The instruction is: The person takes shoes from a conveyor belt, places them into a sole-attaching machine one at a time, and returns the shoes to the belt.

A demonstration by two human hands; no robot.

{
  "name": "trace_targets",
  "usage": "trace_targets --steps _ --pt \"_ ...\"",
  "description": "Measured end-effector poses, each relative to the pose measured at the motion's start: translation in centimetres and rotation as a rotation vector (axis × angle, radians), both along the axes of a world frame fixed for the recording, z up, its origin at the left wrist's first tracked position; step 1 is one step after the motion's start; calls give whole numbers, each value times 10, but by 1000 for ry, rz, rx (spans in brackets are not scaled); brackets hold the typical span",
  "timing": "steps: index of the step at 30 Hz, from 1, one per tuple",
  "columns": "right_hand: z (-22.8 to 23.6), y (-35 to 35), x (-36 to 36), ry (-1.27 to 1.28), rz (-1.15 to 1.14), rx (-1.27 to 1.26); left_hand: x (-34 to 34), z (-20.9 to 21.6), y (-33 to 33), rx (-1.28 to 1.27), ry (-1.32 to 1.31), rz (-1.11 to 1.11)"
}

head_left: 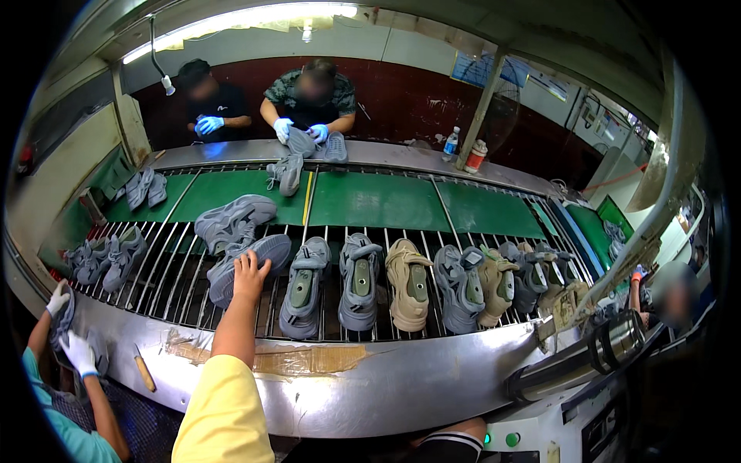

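My left hand [248,276] comes in from a yellow sleeve, its fingers apart and curled over a grey sneaker [272,253] on the metal-bar conveyor. The sneaker lies on its side, partly hidden by my hand. Against it are another grey shoe [219,282] and a larger grey sneaker [235,220] just beyond. To the right of my hand, a row of sneakers stands toe away, starting with a grey one [306,289] and including a beige one [407,285]. My right hand is out of view.
A steel ledge [432,378] with torn brown tape runs along the near side; a wooden-handled tool [144,372] lies there. Green sheets [370,201] cover the far rollers. Two gloved people work across, another at lower left. A metal cylinder [579,355] juts out at right.
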State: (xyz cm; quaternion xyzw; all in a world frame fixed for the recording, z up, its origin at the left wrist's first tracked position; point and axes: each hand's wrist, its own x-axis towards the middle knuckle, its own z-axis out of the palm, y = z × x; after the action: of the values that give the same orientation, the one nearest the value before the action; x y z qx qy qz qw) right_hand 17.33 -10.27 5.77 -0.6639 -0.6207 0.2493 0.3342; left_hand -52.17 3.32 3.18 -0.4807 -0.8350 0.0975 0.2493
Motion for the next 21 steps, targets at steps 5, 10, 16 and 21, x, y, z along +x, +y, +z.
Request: trace_targets --steps 5,10,16,21 --pt "11 -4 -5 -31 -4 53 18 87 -11 -312 -239 63" --pt "4 -15 2 41 -19 82 64 206 -114 -86 -768 85" --pt "-21 -18 19 219 -84 7 112 214 -278 817 -1944 -91" --pt "19 -20 -6 446 82 -14 229 152 -295 1025 -2677 -270"
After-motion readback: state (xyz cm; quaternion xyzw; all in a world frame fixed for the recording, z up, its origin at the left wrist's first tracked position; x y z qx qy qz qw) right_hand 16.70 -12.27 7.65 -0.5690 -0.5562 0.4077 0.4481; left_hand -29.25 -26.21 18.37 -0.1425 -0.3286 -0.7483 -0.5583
